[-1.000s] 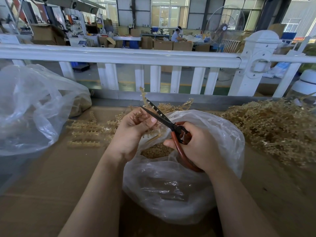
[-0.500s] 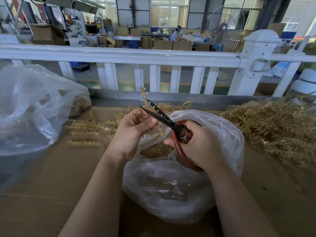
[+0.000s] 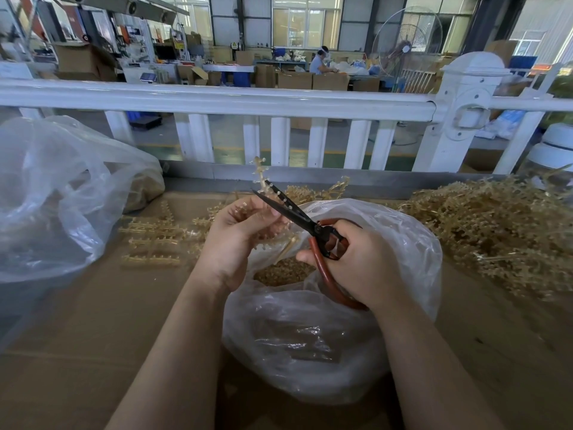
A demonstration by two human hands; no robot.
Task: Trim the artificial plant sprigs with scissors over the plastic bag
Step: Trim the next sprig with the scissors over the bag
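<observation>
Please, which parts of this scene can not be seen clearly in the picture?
- Head view: the lower sprig stem is hidden inside the left hand.
- The scissors handle loops are mostly covered by the right hand.
- The plastic bag contents blur behind its wrinkled film.
- The sprig pile is cut off by the right edge.

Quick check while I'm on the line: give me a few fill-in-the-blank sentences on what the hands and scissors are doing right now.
1. The right hand grips scissors with ____ handles.
2. The left hand holds a sprig over the open plastic ____.
3. The untrimmed pile lies on the person's ____ side.

Missing words: red; bag; right
</observation>
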